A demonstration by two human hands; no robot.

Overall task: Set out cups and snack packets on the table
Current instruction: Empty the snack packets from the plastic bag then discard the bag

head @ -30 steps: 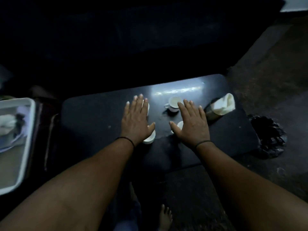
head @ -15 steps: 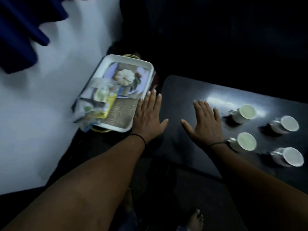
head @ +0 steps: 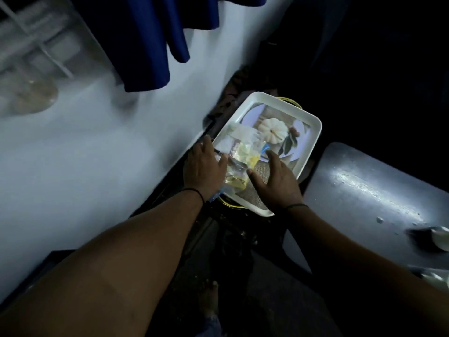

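White tray (head: 313, 132) holds snack packets (head: 240, 161) — long axis toward camera — left hand (head: 202, 166), right hand (head: 277, 181) flank them, grip open.

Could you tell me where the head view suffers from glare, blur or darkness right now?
Head view: glare streaks the table; the upper-left corner and the cup at the right edge smear with motion blur; the upper-right corner is almost black; the tray and snack packets are readable.

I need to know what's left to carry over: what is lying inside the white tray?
Inside the white tray, clear snack packets with yellow contents lie between the left hand and right hand. A pumpkin picture shows on the tray's floor. What lies beneath the packets and hands is covered.
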